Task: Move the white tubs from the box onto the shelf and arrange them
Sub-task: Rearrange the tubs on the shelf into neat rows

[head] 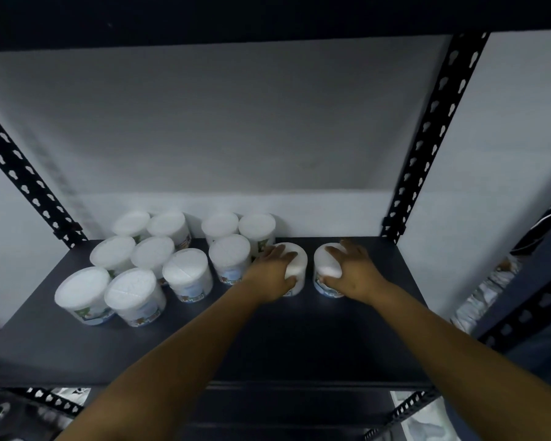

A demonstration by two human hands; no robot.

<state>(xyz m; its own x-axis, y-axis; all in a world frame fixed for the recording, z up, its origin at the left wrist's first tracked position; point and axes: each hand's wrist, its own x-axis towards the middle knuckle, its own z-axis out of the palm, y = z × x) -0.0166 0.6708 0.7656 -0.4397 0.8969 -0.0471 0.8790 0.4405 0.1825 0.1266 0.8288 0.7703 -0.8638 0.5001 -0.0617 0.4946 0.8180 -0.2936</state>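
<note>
The left hand [272, 268] curls over the lid of one tub [296, 265], fingers across the top and thumb down the near side. The right hand [352, 270] grips a second tub [325, 268] the same way. Both tubs stand upright on the shelf [299, 338], near each other with a gap between, at about 1 o'clock from the shelf's middle.

The likeliest slip, I judge: sliding the left tub toward 9 o'clock could knock the closest of the stacked tubs [229, 259], which it almost touches, and push that cluster out of line. Top grips also let a tub tip if the base drags on the shelf.

The tubs are short white cylinders with flat, faintly grained lids and a blue printed band low on the wall; they look like light plastic. Nine more stand from 9 to 12 o'clock in rough rows. The shelf is smooth, dark and matte, on slotted black posts [427, 148]. The box is not in view.
</note>
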